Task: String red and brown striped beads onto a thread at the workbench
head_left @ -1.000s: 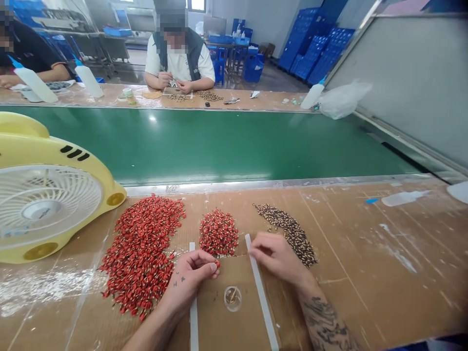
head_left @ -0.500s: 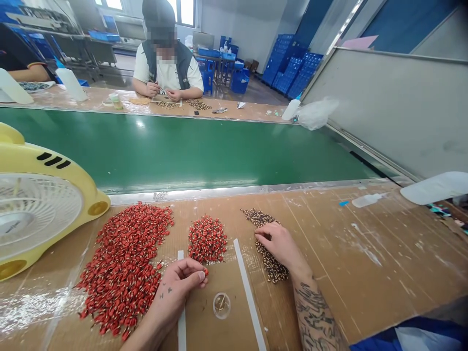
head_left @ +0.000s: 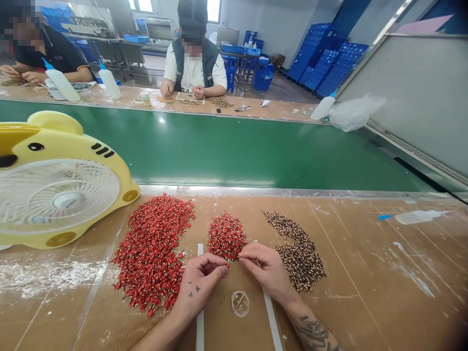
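Note:
My left hand (head_left: 203,282) pinches a small red piece between thumb and fingertips, just below the small red pile (head_left: 226,235). My right hand (head_left: 265,270) is closed in a pinch right beside it, fingertips almost touching the left hand's; what it holds is too small to make out. A large heap of red pieces (head_left: 153,251) lies to the left. A pile of dark speckled pieces (head_left: 298,251) lies to the right of my right hand. A small clear round cap (head_left: 240,302) sits on the cardboard between my wrists, between two white strips (head_left: 200,321).
A yellow desk fan (head_left: 54,185) stands at the left. A green conveyor belt (head_left: 234,146) runs across behind the worktop. Beyond it two people sit at a bench with white squeeze bottles (head_left: 62,84). A clear bottle (head_left: 420,216) lies at the right.
My right hand left the dark speckled pile and came back left to meet my left hand. My left hand has kept its pinch on the red piece. The view shifted.

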`<state>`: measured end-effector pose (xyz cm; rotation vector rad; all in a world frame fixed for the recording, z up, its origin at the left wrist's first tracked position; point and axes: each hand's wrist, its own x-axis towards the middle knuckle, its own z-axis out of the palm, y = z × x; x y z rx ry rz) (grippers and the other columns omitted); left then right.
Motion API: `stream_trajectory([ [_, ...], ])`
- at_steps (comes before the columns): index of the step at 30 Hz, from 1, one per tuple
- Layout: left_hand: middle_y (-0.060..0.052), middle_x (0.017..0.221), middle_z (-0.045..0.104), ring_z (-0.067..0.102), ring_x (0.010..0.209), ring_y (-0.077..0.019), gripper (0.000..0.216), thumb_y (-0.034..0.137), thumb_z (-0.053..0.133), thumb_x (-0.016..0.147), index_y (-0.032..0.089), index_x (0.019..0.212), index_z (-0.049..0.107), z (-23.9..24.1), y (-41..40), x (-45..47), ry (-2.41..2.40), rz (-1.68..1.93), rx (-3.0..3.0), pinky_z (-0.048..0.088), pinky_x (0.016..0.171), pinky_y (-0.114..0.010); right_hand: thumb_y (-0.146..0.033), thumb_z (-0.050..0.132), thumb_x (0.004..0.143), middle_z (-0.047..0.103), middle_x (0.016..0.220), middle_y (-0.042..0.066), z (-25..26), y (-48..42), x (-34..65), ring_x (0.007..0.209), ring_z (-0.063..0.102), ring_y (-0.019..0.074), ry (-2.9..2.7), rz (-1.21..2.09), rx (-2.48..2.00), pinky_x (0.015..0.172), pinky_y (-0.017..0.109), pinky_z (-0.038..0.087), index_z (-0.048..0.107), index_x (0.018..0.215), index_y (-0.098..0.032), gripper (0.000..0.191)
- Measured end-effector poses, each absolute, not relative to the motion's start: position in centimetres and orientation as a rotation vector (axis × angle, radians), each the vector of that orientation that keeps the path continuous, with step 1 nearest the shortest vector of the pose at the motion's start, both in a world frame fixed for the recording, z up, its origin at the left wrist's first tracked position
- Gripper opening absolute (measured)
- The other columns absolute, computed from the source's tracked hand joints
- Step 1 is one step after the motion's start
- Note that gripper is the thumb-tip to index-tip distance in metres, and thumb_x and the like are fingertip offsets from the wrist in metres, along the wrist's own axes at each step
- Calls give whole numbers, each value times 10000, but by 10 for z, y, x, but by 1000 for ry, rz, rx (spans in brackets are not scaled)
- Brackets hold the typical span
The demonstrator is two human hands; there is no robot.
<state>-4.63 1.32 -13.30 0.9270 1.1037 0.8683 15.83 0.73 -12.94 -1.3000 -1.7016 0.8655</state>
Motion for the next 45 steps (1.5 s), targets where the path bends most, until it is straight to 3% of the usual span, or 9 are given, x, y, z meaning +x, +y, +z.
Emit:
stream_trajectory([
  [9, -82, 827, 760, 679, 757, -209, 74, 203, 699, 788, 179, 786, 770, -138, 9, -44, 1121, 937, 1209, 513, 689, -264, -259, 619, 918, 701, 828, 41, -128, -3, 143, 732, 654, 172, -1749, 836, -1346, 685, 255, 524, 674, 892, -198, 87],
  [20, -83, 872, 766, 702, 824, -223, 128, 194, 650, 852, 222, 837, 774, -143, 8, -44, 1089, 991, 1439, 540, 764, -305, -237, 612, 917, 688, 804, 36, -126, -4, 140, 730, 641, 178, -1784, 831, -1294, 691, 267, 507, 655, 846, -207, 88],
  [26, -85, 824, 756, 683, 762, -209, 95, 214, 688, 825, 202, 797, 779, -141, 8, -46, 1051, 931, 1329, 519, 707, -279, -273, 637, 923, 693, 777, 34, -129, -5, 143, 711, 634, 171, -1730, 905, -1244, 711, 279, 505, 680, 827, -201, 127],
  [33, -62, 705, 726, 628, 631, -161, 56, 216, 784, 713, 161, 712, 772, -133, 9, -46, 941, 846, 999, 480, 613, -249, -417, 763, 824, 666, 680, 40, -132, 0, 148, 602, 585, 154, -1548, 1214, -1122, 537, 242, 457, 747, 747, -181, 249],
  [45, -72, 680, 757, 661, 603, -182, 53, 205, 757, 717, 167, 688, 780, -138, 4, -43, 991, 847, 951, 504, 612, -272, -397, 799, 778, 685, 644, 46, -145, 1, 146, 556, 573, 143, -1381, 1392, -1115, 508, 235, 443, 774, 690, -171, 244],
])
